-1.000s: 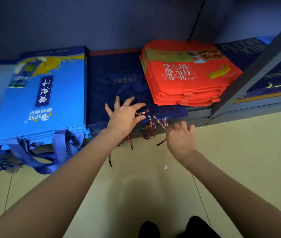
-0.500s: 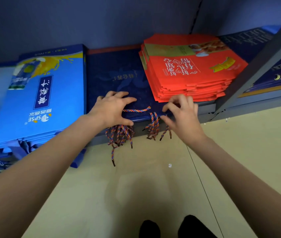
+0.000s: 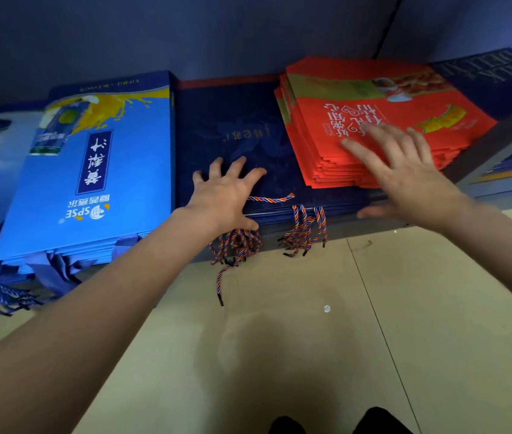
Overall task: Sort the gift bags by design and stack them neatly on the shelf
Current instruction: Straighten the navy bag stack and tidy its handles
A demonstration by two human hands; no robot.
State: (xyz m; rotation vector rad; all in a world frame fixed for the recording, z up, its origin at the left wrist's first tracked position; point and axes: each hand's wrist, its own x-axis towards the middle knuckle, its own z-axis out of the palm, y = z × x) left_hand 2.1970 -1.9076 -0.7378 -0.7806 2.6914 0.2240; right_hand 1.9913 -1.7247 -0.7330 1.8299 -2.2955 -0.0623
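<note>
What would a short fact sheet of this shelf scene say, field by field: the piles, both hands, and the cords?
Dark navy pile: middle of the shelf
Light blue pile: left of it
Red pile: overlaps the navy pile's right part, skewed
Left hand: fingers spread, flat on the navy pile's front edge
Right hand: open, over the red pile's front; blurred, contact unclear
Braided cords: hang over the shelf edge
Floor: beige

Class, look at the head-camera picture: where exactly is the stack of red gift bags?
The red gift bags lie right of centre on the shelf, atop the dark navy bags, with the right hand over their front edge.
</note>
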